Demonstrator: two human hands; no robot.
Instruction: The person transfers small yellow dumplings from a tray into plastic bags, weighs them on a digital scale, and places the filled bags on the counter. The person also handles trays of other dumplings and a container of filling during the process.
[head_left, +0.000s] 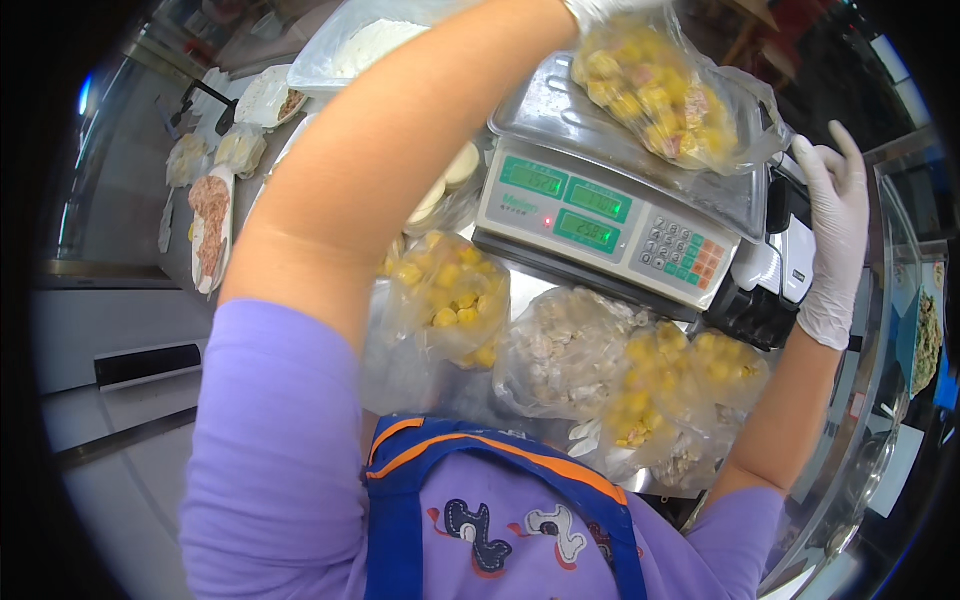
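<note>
At the top edge, my gloved left hand (611, 6) is partly cut off beside a clear plastic bag of yellow and pinkish pieces (660, 94); its fingertips are hidden, so its grip cannot be told. That bag lies on the metal pan (536, 105) of a digital scale (559, 206) with green-lit displays and a keypad. My gloved right hand (836, 195) is at the scale's right side, fingers apart, its thumb close to the bag's edge. Nearer me lie a bag of yellow pieces (465, 296), a bag of pale, greyish pieces (566, 349) and further yellow-filled bags (652, 382).
Pale round discs (457, 166) in plastic lie left of the scale. A tub of white powder (375, 45) and white trays of minced meat (212, 217) stand further left. A black-and-white device (787, 259) is right of the scale, beside a glass-walled case (892, 172).
</note>
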